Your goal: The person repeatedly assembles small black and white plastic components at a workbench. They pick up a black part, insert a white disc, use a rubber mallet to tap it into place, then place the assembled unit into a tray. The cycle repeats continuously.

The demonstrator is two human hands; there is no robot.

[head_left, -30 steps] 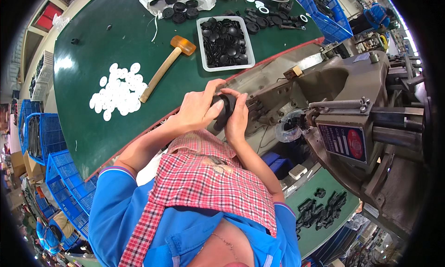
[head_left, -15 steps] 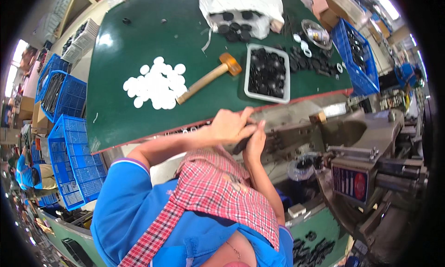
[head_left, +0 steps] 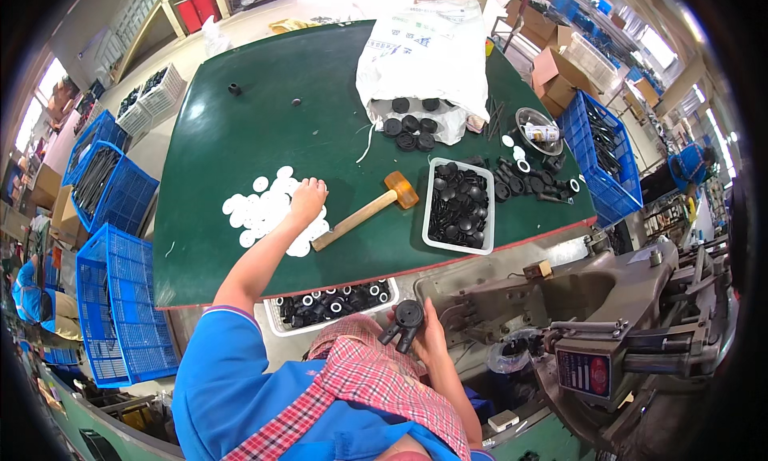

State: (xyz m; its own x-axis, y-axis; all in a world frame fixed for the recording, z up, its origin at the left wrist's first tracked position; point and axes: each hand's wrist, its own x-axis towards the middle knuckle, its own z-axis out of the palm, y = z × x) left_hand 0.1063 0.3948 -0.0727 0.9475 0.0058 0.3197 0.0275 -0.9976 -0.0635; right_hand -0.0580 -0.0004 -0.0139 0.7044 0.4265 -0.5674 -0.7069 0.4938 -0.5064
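Observation:
In my right hand [head_left: 432, 337] is a black plastic fitting [head_left: 410, 314], with a round cap and two short tubes pointing down. The hand closes round its side, above my lap at the table's front edge. My left hand [head_left: 308, 198] reaches out onto a loose pile of flat white discs [head_left: 268, 209] on the green table [head_left: 216, 141]. Its fingers are bent and close together on the pile's right side; what lies under the fingertips is hidden. Right of the pile lies a mallet [head_left: 360, 218] with an amber head and a wooden handle.
A white tray of black round caps [head_left: 432, 241] stands at the table's front. Behind it sits a white sack [head_left: 424, 61] spilling black parts. Under the table edge is a bin of black parts with white rings [head_left: 276, 325]. A metal machine [head_left: 640, 301] stands right; blue crates [head_left: 128, 301] stand left.
My left hand has left the black fitting and moved forward and left onto the white discs. My right hand keeps the fitting, now lower and in plain sight. The view has tilted up.

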